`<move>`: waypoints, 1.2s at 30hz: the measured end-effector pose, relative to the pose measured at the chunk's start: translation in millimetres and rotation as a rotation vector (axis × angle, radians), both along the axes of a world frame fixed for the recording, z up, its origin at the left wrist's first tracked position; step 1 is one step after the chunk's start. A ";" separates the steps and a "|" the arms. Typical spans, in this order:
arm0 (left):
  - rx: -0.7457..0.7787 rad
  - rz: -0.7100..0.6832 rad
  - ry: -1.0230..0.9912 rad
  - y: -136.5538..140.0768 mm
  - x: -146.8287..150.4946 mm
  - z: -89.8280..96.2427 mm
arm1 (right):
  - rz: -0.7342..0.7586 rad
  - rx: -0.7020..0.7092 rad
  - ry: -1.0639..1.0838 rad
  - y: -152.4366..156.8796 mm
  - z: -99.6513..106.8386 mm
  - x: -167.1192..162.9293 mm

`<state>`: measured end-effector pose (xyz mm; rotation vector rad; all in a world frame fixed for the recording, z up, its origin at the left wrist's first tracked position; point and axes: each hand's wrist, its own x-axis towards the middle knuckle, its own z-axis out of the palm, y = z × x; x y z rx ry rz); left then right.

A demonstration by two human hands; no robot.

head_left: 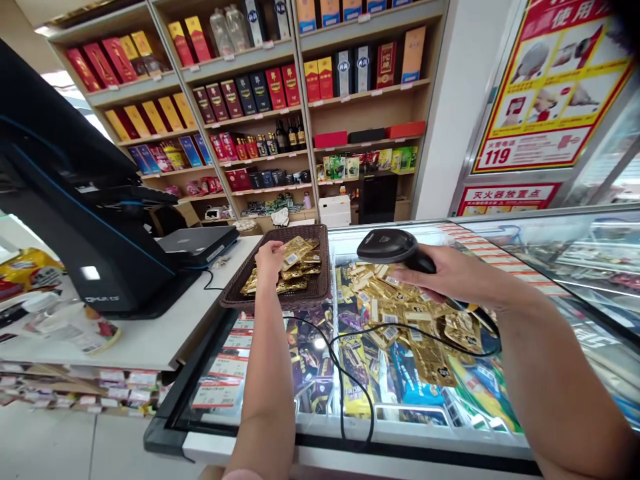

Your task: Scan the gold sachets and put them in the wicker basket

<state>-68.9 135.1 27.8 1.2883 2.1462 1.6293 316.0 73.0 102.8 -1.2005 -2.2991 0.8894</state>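
Note:
My left hand [270,260] is over the brown woven basket [324,267], its fingers closed on the edge of a gold packet [296,253] that has a white barcode label. More gold packets [295,283] lie heaped beneath it in the basket. In my right hand [443,270] is a black barcode scanner [387,245], gripped by its handle, with the head pointing left. Below the scanner, a spread of loose gold packets [390,310] covers part of the freezer's glass top. The scanner's black cable [345,373] loops across the glass.
Frozen goods show through the freezer top [320,421]. To the left, a black checkout terminal [95,227] and a scale [200,243] stand on a white counter [165,333]. Shelves of boxed bottles [270,90] line the back wall. A red-and-yellow poster [555,93] hangs at right.

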 end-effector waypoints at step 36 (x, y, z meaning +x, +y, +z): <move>-0.165 -0.639 0.796 23.0 176.7 -41.1 | -0.297 0.222 0.044 21.7 24.9 74.3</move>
